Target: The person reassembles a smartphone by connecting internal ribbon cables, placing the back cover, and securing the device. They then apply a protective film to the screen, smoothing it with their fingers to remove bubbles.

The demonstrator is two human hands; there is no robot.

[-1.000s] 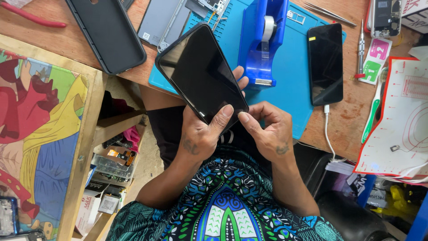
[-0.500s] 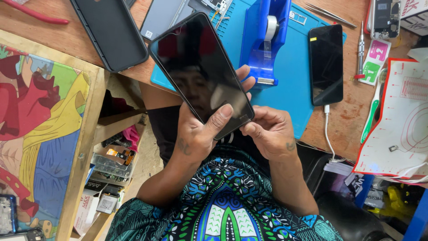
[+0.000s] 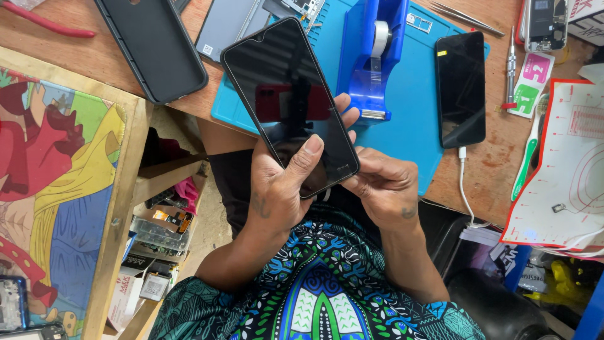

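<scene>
A black phone screen panel [image 3: 286, 94] is held up over the near edge of the workbench, its glossy face toward me and tilted to the upper left. My left hand [image 3: 280, 189] grips it from behind, thumb lying across its lower face and fingertips showing past its right edge. My right hand [image 3: 384, 186] pinches the panel's bottom right corner. Both wrists rest above my patterned blue and green shirt.
A blue work mat [image 3: 409, 107] carries a blue tape dispenser [image 3: 372, 53], a grey phone frame [image 3: 229, 25] and a black phone [image 3: 460, 88] on a white cable. A black phone case [image 3: 151, 47] lies left. Tweezers, a screwdriver and a green toothbrush [image 3: 525, 157] lie right.
The panel has been raised closer to me and tilted more upright. My left thumb stays on its face, and my right hand has shifted to its bottom corner.
</scene>
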